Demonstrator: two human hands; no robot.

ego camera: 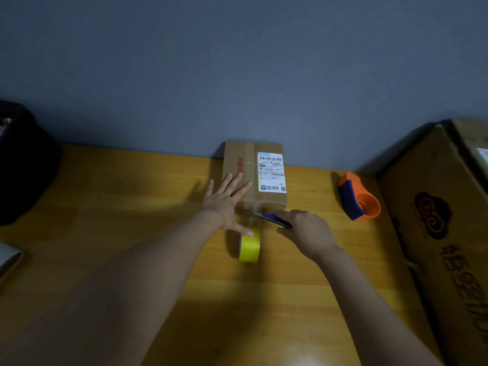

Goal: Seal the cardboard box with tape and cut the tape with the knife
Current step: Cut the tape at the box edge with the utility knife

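Observation:
A small cardboard box [266, 199] with a white shipping label stands on the wooden table against the wall. My left hand [225, 203] lies flat with fingers spread on the box's near left part, thumb touching a yellow tape roll [249, 247] that stands on edge in front of the box. A clear strip of tape runs from the roll up to the box's front edge. My right hand [307, 229] grips a blue-handled knife [274, 219], whose blade points left along the box's lower front edge at the tape strip.
An orange and blue tape dispenser [359, 198] lies to the right of the box. A large cardboard carton [443, 233] fills the right side. A dark bag [23, 165] sits at the far left, and a pale object [8, 260] at the left edge.

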